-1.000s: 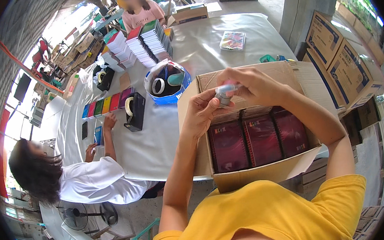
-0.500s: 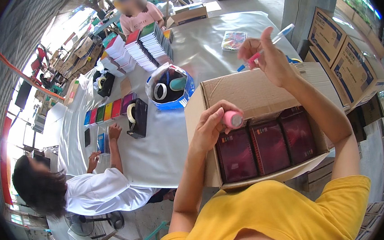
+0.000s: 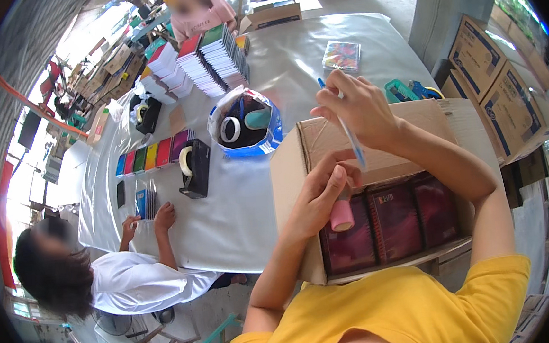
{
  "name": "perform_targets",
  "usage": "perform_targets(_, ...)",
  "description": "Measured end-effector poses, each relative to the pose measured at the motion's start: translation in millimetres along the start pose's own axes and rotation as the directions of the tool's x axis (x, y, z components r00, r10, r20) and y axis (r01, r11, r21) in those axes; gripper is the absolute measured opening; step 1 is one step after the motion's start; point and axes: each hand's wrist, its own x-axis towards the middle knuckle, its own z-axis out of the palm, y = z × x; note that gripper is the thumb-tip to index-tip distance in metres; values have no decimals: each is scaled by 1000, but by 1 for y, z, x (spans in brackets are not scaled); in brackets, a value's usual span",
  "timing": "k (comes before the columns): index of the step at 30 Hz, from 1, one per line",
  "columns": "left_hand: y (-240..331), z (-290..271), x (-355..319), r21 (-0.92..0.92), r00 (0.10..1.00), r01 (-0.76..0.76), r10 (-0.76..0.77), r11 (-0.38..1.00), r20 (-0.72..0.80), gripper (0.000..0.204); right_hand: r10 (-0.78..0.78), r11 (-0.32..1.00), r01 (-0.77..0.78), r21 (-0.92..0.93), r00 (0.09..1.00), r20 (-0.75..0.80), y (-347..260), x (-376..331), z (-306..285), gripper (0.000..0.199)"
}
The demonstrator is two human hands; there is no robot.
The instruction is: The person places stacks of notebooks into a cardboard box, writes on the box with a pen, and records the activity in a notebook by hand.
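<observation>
My left hand (image 3: 317,200) is closed around a small pink cylinder (image 3: 342,216) with a pale round end, held over the near left part of an open cardboard box (image 3: 293,199). In my right hand (image 3: 368,114) is a slim clear pen (image 3: 353,143) with a blue end, gripped between bent fingers. The pen slants down toward the left hand, above the box's raised far flap. Inside the box, dark red plastic-wrapped notebooks (image 3: 396,223) lie in three side-by-side stacks.
A blue-and-white bag (image 3: 270,136) holding tape rolls stands left of the box. Beyond are a tape dispenser (image 3: 197,177), a row of coloured notebooks (image 3: 154,156) and tall notebook stacks (image 3: 217,63). A co-worker in white (image 3: 140,272) handles booklets at left; another sits at the far side.
My right hand has come down and left, turning the pen to slant across the box. The pink cylinder in my left hand has tipped downward and lowered slightly.
</observation>
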Motion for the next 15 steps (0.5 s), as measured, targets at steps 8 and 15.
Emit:
perform_targets(8,-11,4,0,-5,985,-46,44,999,-165,26,467,606,-455,653,868,172,-18,3,-17,18)
perform_targets(15,1,7,4,261,995,-54,73,964,-63,26,318,-171,-386,907,849,421,-36,-18,-43,28)
